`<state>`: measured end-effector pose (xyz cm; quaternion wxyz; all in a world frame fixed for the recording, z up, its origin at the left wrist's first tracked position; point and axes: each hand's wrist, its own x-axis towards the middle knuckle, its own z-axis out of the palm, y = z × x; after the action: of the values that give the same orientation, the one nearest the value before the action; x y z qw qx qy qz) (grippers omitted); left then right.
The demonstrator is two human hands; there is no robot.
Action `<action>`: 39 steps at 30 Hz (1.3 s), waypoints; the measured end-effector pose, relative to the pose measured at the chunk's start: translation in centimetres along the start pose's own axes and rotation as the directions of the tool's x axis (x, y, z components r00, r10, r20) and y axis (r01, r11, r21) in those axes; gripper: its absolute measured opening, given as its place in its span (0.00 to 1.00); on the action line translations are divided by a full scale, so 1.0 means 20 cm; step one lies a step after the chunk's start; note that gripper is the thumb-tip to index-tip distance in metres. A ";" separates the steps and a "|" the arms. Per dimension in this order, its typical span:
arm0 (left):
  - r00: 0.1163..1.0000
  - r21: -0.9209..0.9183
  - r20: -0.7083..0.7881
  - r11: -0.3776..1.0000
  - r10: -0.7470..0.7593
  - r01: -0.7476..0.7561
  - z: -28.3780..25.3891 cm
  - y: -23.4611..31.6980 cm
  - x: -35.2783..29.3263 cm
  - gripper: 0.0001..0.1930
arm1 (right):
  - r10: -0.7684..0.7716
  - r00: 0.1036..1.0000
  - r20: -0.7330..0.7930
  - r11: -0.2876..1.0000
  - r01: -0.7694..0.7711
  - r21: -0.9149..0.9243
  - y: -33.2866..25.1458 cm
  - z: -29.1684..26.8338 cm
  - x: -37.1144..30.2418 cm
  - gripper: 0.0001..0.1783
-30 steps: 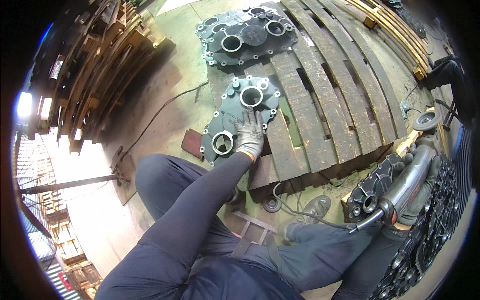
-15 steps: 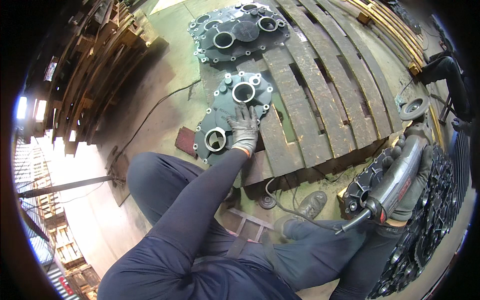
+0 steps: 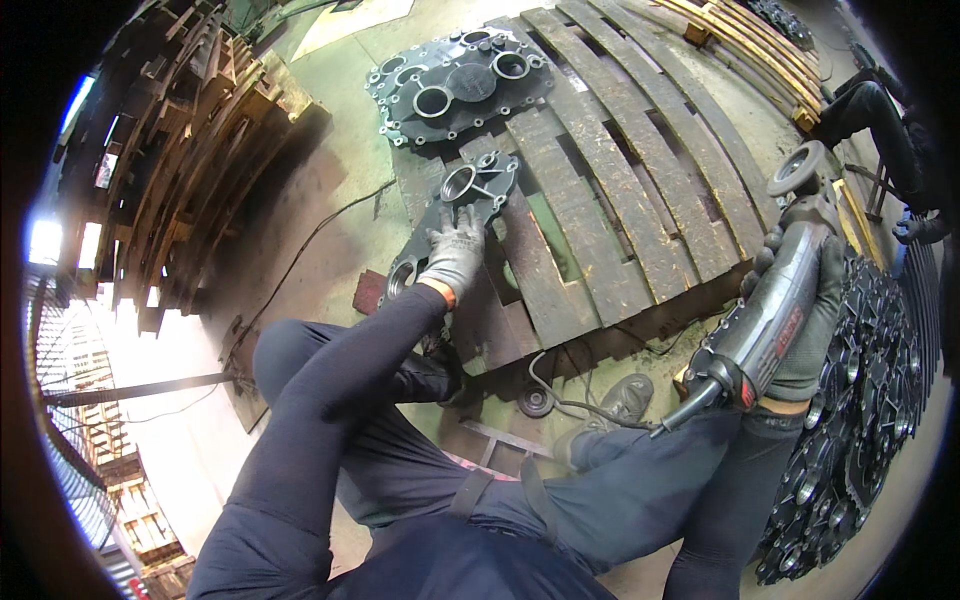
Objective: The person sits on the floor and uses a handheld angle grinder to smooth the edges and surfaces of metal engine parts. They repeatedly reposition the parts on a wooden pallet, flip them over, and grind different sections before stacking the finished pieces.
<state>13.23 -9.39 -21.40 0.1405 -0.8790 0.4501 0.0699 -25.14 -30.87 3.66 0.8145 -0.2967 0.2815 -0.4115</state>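
Observation:
My left hand (image 3: 455, 254), in a grey glove, grips the edge of a dark metal casting cover (image 3: 428, 222) with fingers stretched over its face. The cover is tilted at the pallet's near left part, and light bare-metal rings edge its round openings. My hand hides part of its middle. On the right, my right hand (image 3: 825, 325), in a dark glove, is closed round the grey body of an angle grinder (image 3: 775, 310). The grinder's disc (image 3: 800, 168) points away from me and stands apart from the cover. Whether the disc spins I cannot tell.
More casting covers (image 3: 470, 85) lie at the pallet's far left. The slatted wooden pallet (image 3: 640, 200) has gaps. Many dark castings (image 3: 850, 420) are piled at right. A cable (image 3: 560, 402) runs near my shoe (image 3: 628, 398). Stacked pallets (image 3: 200, 150) stand left; another person's leg (image 3: 865, 120) shows right.
The cover under my left hand has gone from lying flat to tilted, and that hand has shifted a little left and nearer. The grinder has moved slightly left and up.

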 end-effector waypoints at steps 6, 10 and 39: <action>0.948 -0.145 -0.117 0.939 0.296 -0.311 -0.19 0.08 -0.26 0.37 | -0.038 0.999 -0.018 0.998 0.037 -0.049 -0.01 0.01 0.00 0.26; 0.873 0.108 -0.138 0.883 0.468 -0.456 -0.15 0.30 -0.50 0.36 | -0.031 0.999 -0.007 0.996 0.030 -0.085 0.02 0.02 0.02 0.29; 0.972 -0.509 -0.190 0.833 0.135 -0.215 -0.59 -0.15 -0.03 0.19 | -0.007 0.994 -0.110 0.975 -0.017 -0.219 0.16 0.11 0.06 0.29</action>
<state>15.26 -11.00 -9.56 -0.1459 -0.8415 0.5015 0.1382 -21.46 -29.76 2.60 0.7609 -0.3611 0.3706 -0.3916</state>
